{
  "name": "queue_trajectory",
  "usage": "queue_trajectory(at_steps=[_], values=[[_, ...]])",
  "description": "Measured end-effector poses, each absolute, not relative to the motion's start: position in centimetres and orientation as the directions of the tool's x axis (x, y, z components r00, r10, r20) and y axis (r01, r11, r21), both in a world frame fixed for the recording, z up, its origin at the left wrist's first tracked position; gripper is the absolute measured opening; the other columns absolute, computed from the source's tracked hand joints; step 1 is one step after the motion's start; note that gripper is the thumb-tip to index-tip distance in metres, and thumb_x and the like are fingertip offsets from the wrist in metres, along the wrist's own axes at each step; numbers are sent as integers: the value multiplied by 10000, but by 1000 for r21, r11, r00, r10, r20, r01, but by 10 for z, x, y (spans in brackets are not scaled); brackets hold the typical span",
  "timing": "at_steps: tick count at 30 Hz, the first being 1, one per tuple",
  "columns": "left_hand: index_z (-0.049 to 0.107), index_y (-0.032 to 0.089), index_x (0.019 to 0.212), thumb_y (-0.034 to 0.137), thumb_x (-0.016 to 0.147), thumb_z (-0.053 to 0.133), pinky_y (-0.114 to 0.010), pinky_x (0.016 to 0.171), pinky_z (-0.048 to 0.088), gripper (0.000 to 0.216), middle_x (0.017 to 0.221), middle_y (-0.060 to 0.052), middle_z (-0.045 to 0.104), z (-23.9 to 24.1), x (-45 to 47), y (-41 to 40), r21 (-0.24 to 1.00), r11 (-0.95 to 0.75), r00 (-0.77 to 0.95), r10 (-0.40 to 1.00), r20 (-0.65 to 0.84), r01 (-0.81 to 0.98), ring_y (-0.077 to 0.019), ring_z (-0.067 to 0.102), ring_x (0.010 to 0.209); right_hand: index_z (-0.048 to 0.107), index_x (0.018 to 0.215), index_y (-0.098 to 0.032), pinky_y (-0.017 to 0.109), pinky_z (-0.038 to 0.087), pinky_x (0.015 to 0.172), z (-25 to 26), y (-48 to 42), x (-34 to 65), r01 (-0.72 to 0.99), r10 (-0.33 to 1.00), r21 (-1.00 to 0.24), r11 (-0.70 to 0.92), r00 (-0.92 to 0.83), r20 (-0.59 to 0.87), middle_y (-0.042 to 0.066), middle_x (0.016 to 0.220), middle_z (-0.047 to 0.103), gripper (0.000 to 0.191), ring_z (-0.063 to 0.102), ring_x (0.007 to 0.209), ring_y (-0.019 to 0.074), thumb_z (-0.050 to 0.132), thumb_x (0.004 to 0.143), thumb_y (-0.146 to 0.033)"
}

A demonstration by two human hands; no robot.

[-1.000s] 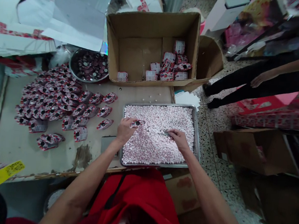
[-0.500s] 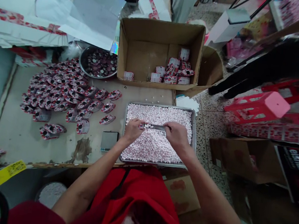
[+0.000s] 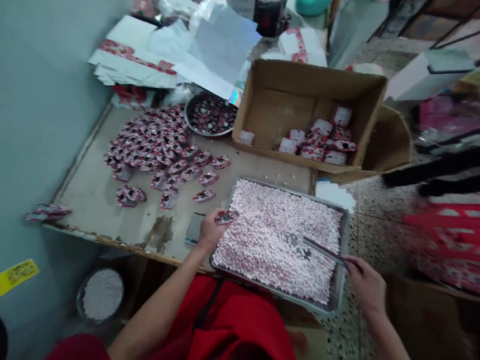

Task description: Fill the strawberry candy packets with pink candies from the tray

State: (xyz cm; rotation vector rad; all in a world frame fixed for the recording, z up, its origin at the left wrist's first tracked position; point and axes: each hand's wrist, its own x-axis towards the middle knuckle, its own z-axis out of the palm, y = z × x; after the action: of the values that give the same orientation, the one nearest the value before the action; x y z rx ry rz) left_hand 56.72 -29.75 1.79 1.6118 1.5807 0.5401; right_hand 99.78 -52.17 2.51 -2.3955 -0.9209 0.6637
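Note:
My left hand [image 3: 211, 231] is closed round a small red-and-white printed packet [image 3: 226, 218], held beside the left rim of the tray and partly over a small scale [image 3: 194, 227]. In my right hand [image 3: 366, 283] is the handle of a narrow metal scoop [image 3: 324, 249]. The scoop slants down to the left across the right side of a metal tray [image 3: 345, 234], its tip at a bare patch among the small pale pink-white pellets [image 3: 278, 228]. More printed packets [image 3: 150, 144] stand crowded together on the table at the left, with dark openings on top.
A cardboard box [image 3: 280, 105] behind the tray contains several printed packets. Left of it sits a metal bowl [image 3: 210, 116] of dark and silvery discs. White sheets [image 3: 218, 43] are stacked at the back. Below the table edge is a tub [image 3: 101, 294] of pale pellets. Red stools [image 3: 462, 233] stand at the right.
The scoop, earlier at the packet's mouth with pellets on it, has moved right and down to the pellets in the tray. My left hand has shifted towards the scale. The view has turned left.

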Motion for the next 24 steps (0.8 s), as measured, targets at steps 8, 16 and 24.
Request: queue_trajectory(at_steps=[8,16,24], values=[[681,224,1024,422,727,728,-375,887,538,360,1017,-85,748,-11,434,-252,516,300,-316,947,-58,803,-297,694,1012,746,636,-295,435,530,693,-21,-473,981,330,710,-718,-613,629,-318,68,721,774,237,684,658,311,631,604,-500],[710,234,1098,413,847,630,-483,917,512,318,1043,-123,728,-2,477,-190,414,13,-95,979,178,910,-360,663,1021,743,681,-265,371,557,700,-63,-378,856,153,758,-834,-530,527,-385,25,721,751,224,681,658,238,591,730,-422],[676,134,1062,129,811,771,-362,1040,451,269,1146,-102,699,70,794,-22,576,-604,630,754,189,550,-225,603,1099,779,768,-251,314,428,543,-51,-434,884,-166,675,-862,-480,558,-483,16,643,666,264,555,531,191,662,730,-484]])
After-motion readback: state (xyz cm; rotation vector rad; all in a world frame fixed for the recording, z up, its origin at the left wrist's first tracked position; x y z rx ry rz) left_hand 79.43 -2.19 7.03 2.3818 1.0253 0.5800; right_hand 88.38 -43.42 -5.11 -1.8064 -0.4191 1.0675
